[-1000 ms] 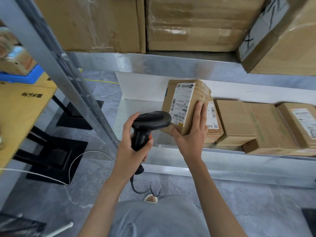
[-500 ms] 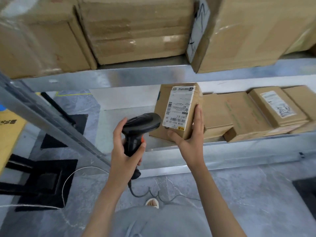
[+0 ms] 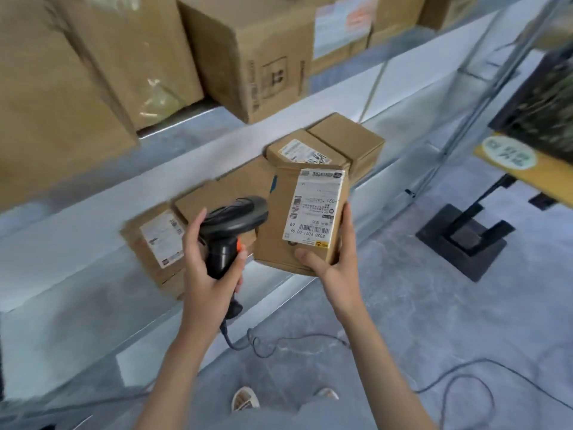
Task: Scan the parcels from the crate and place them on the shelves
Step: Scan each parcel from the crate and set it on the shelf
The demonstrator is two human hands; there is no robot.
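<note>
Head camera: at centre frame, a person's right hand gripped a brown cardboard parcel with a white shipping label (label facing up), while the left hand curled round a black handheld barcode scanner just beside it, before a grey metal shelf holding more parcels.

Motion blur is smearing the large brown cardboard boxes at upper left, the frame edge is cropping them, and the black handheld scanner is hiding parcels behind it
</note>
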